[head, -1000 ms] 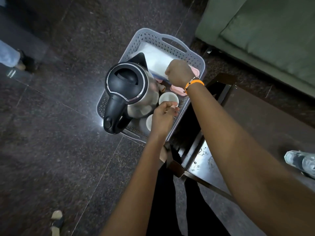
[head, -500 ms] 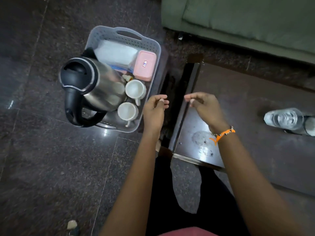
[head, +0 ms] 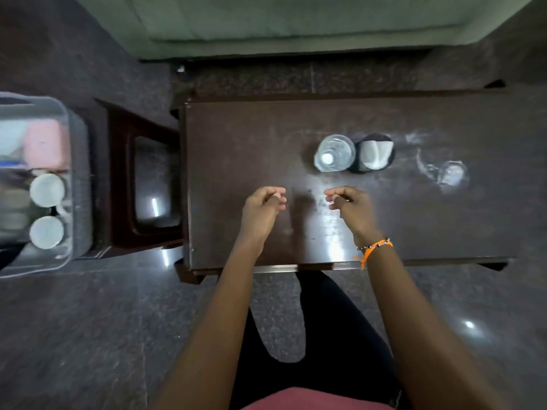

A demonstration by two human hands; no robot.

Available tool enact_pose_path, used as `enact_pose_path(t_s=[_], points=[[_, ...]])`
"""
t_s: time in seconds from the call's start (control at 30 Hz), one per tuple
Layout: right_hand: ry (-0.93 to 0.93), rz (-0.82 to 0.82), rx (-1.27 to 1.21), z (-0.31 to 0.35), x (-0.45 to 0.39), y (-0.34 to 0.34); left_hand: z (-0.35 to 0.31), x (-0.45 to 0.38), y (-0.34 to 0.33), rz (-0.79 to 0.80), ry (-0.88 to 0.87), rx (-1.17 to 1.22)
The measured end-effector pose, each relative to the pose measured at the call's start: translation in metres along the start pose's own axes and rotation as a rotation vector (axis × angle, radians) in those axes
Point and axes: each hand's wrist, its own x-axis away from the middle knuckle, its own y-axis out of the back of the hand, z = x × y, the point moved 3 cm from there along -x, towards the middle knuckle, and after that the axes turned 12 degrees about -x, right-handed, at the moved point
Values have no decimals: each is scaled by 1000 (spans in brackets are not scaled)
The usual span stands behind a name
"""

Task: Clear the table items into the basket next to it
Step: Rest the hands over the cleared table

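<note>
On the dark wooden table stand a clear plastic water bottle and, touching it on the right, a black holder with white paper inside. My left hand and my right hand hover side by side over the table's near middle, fingers loosely curled, holding nothing. The bottle lies just beyond my right hand. The grey basket sits on the floor at the far left, with two white cups and a pink box in it.
A low dark stool stands between basket and table. A green sofa runs along the far side. Pale smears mark the table at the right. The floor is dark polished stone; my legs are below the table's near edge.
Both hands left the basket and swung right over the table. The view turned from the basket to the table, so the bottle and holder came to the centre.
</note>
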Motion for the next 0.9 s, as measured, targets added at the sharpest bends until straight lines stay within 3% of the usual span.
enact_pose_path(t_s=[0.17,0.37,0.5,0.73,0.9], points=[[-41,-129,-48,-9,-43,78,-26,-22,-70,69,66,-89],[-47,-161,96,-1,-91,104,-39,-51,-113,193,132,-264],[24,-65,110,10,-105,101,-42,-66,-121,161,132,-330],[-55,47,133,6,-107,108,-40,-70,-124,198,123,-359],[17,-41,166,21,-88,110,-44,-45,-105,69,82,-348]])
